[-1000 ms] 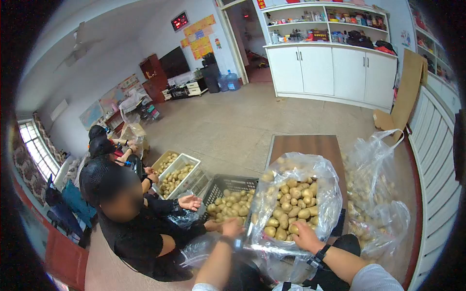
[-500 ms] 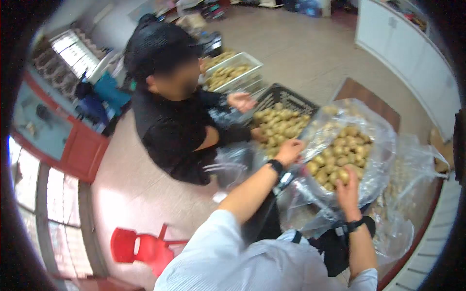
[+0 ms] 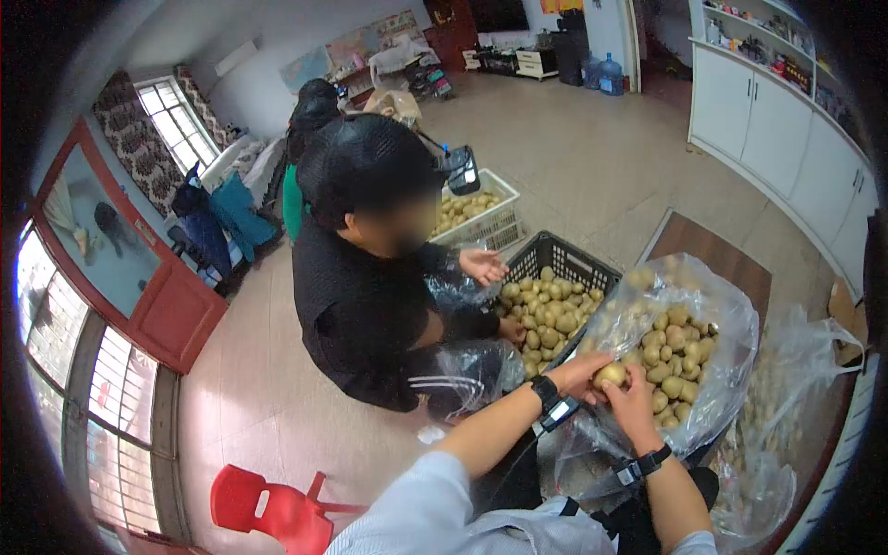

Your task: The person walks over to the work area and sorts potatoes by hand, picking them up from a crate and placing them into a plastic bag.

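In front of me, my left hand (image 3: 579,374) and my right hand (image 3: 633,401) meet at the near left side of a clear plastic bag (image 3: 731,319). Between them, the fingers of both hands close on one round yellow-brown piece of produce (image 3: 610,374); whether it is a kiwifruit or a small potato I cannot tell. Many more like it (image 3: 680,347) lie in the bag. Just beyond my left hand stands a black crate (image 3: 578,257) holding loose produce of the same kind (image 3: 555,305).
A person in black (image 3: 370,268) sits at my left, one hand (image 3: 484,266) raised over the crate, the other in it. Behind is a white crate (image 3: 504,217). A crumpled clear bag (image 3: 782,407) lies right; a red chair (image 3: 273,509) stands lower left.
My right hand has moved left from over the bag with a piece of produce, up to my left hand. My left hand has shifted from the bag's edge to that piece. My view has tilted up.
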### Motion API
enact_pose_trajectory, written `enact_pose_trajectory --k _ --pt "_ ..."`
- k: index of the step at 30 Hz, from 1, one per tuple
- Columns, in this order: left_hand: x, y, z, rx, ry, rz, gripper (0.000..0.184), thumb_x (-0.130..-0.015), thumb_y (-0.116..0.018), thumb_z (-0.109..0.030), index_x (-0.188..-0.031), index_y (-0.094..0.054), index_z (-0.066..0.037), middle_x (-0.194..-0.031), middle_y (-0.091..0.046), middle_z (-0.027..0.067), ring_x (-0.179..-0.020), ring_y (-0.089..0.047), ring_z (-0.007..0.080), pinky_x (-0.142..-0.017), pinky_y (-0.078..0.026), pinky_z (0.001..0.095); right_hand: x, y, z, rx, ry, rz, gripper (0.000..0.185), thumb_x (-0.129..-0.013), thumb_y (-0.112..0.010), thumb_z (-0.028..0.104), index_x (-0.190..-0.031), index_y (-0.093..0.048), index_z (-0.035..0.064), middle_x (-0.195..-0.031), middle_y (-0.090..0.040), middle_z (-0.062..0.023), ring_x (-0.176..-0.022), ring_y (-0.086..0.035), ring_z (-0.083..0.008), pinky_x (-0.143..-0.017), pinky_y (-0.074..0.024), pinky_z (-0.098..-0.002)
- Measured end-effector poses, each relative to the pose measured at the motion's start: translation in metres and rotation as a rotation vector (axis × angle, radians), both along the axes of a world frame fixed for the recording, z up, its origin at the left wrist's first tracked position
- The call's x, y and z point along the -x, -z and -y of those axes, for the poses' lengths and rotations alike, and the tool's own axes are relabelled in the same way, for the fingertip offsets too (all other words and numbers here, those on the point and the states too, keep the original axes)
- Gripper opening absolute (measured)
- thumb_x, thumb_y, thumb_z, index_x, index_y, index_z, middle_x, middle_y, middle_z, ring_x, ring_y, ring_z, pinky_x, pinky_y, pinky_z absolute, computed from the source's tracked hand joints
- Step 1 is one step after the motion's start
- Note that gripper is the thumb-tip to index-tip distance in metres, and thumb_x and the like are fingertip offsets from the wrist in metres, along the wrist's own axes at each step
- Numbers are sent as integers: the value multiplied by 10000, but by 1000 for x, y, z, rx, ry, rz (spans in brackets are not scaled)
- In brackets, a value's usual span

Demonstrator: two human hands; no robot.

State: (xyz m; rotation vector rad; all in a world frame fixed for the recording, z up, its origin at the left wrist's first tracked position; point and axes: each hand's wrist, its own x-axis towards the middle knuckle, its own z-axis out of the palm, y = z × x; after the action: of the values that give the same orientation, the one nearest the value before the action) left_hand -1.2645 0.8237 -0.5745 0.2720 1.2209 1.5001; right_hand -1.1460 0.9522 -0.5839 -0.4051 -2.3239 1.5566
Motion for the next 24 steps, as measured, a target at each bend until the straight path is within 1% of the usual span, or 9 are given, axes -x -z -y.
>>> enact_pose_trajectory --k 3,5,7,10,11,13,15,20,24 --pt "6 6 -4 -27 91 15 420 -942 -521 -464 -1135 -550 -93 -875 -628 31 -643 -611 156 -458 -486 253 -2 -8 -2 186 -86 87 363 -831 -682 116 -1139 -552 -25 -1040 -645 -165 -931 -650 -206 -800 -507 -317" --pt "8 16 -4 -27 93 27 390 -940 -535 -444 -1126 -548 -101 -879 -623 28 -642 -606 153 -449 -479 248 -7 -19 -7 161 -77 60 347 -839 -680 141 -1122 -568 -26 -1004 -644 -164 -860 -660 -234 -755 -508 -344" --pt "14 19 -5 -30 97 40 362 -939 -549 -424 -1117 -545 -109 -883 -619 25 -642 -601 151 -441 -472 243 -18 -19 -15 -200 -26 -40 303 -861 -656 159 -1092 -577 -21 -948 -634 -166 -787 -647 -267 -711 -498 -365" --pt "19 23 -3 1 -135 104 309 -935 -570 -394 -1111 -530 -143 -924 -596 12 -622 -577 162 -456 -468 228 -39 -14 -33 -335 8 -7 239 -834 -650 123 -1030 -594 -2 -925 -614 -170 -816 -617 -324 -714 -487 -397" --pt "20 25 -6 1 -287 145 266 -945 -560 -333 -1077 -546 -102 -884 -598 43 -589 -577 152 -410 -430 230 -48 -8 -41 -406 12 27 222 -819 -649 106 -1012 -600 6 -937 -613 -172 -848 -611 -341 -730 -487 -408" --pt "33 37 -1 -77 -306 126 277 -952 -543 -342 -1100 -541 -108 -879 -598 52 -618 -584 166 -447 -462 255 -60 4 -56 -423 37 42 223 -782 -649 78 -995 -613 23 -946 -611 -168 -887 -598 -366 -739 -483 -438" --pt "41 45 4 -11 -350 83 287 -954 -535 -351 -1094 -538 -101 -881 -598 58 -631 -587 172 -468 -478 268 -73 7 -65 -647 27 -73 182 -791 -630 107 -960 -631 42 -911 -608 -161 -842 -601 -353 -736 -488 -431" --pt "64 76 10 135 -533 -1 319 -968 -484 -367 -1078 -547 -74 -911 -597 91 -656 -601 194 -530 -539 330 -84 9 -78 -688 -49 176 204 -770 -657 142 -957 -642 61 -924 -613 -154 -900 -595 -350 -775 -489 -435" --pt "78 87 19 172 -557 -33 337 -968 -488 -347 -1100 -516 -38 -918 -580 144 -669 -615 238 -529 -556 343 -89 10 -75 -787 -52 214 210 -738 -681 232 -853 -627 64 -841 -622 -133 -813 -611 -340 -709 -498 -452"
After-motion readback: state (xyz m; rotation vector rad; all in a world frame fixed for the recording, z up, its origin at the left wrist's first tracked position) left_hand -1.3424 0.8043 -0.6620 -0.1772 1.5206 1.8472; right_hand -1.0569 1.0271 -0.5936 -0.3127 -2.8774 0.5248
